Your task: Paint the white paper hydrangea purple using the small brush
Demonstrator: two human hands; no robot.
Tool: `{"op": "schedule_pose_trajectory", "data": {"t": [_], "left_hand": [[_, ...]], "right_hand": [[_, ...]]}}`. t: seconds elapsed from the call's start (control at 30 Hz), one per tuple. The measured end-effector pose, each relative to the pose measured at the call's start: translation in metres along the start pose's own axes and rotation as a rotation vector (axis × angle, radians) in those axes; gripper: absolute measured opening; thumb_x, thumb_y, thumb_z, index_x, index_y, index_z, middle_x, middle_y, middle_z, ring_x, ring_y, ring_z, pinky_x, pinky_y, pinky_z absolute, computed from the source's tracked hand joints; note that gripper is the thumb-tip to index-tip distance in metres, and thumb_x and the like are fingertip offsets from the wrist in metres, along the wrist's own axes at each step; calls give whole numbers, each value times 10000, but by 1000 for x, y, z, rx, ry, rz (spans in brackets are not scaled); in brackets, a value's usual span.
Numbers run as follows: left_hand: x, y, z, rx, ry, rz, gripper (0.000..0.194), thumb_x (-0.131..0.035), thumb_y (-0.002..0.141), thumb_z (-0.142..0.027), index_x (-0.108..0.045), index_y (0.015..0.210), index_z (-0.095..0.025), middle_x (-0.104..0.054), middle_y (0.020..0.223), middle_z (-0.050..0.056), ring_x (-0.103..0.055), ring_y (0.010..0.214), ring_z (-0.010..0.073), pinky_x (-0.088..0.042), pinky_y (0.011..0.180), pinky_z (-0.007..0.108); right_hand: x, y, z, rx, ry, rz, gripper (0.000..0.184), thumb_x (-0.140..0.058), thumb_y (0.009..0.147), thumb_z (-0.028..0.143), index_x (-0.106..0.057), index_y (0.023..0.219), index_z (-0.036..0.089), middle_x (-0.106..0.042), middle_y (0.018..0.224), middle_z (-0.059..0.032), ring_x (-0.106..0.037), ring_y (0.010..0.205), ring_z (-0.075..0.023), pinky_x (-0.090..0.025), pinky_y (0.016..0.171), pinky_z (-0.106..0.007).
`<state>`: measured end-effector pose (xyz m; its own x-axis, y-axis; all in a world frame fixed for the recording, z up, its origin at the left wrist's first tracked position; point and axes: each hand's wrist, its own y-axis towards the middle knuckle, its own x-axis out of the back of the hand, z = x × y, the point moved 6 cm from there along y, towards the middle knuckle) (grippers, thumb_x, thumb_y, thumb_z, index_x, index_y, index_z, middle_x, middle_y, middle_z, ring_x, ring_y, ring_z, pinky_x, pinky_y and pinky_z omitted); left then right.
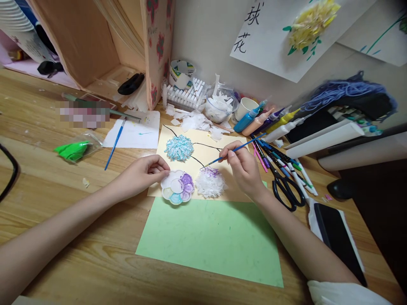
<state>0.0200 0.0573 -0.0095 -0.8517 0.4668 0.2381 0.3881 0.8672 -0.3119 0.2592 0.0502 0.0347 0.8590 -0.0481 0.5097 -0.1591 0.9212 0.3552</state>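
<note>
My left hand (151, 173) pinches the upper left edge of a flower-shaped paint palette (177, 185), whose wells hold purple and light blue paint. In my right hand (240, 167) is a thin blue paintbrush (248, 144), its tip at the top of a white paper pompom flower (210, 186). Purple colour marks that flower's upper edge; the rest is white. Up and left of it, a blue-and-white pompom flower (178, 148) sits on the cream paper (203, 136). Black stem lines run across this sheet. A green sheet (210, 237) lies partly beneath it.
Paint bottles (249, 117), black scissors (288, 188), several pens (295, 169) and a phone (337, 237) are on the right. Behind the cream paper are paper scraps (195, 120) and a bowl (221, 106). Another paintbrush (115, 144) and a green bag (74, 149) lie left.
</note>
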Motion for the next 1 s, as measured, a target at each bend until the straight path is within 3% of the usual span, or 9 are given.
{"op": "schedule_pose_trajectory", "data": {"t": [1.0], "left_hand": [[0,0,2,22,-30,2,217,-703,703,-347,-622,786,-164,-599,682,-12,-539,646,144,-409,594,250]], "right_hand": [[-3,2,7,36,-48,25,194,-402,962,254,-545,840,205,-576,822,-23,-581,752,-145,-447,688,-305]]}}
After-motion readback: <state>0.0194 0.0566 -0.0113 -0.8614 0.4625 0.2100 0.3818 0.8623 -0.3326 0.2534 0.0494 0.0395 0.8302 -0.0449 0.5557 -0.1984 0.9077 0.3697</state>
